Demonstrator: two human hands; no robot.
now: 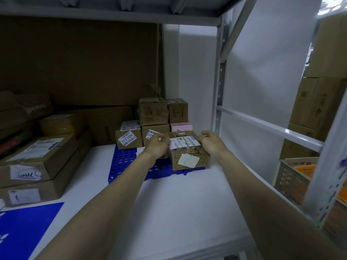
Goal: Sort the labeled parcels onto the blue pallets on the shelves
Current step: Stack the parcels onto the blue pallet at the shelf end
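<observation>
Your left hand [156, 145] and right hand [210, 140] each have a grip on a side of the parcel [187, 150], which sits on the pallet's [122, 162] front right corner. Square it against the stacked boxes [154, 126] before you let go.

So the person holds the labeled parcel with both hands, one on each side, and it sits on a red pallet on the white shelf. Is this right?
Not quite: the pallet is blue, not red, as the head view shows. The rest stands: the left hand and the right hand hold the labeled parcel from each side, and it sits on the pallet on the white shelf.
</observation>
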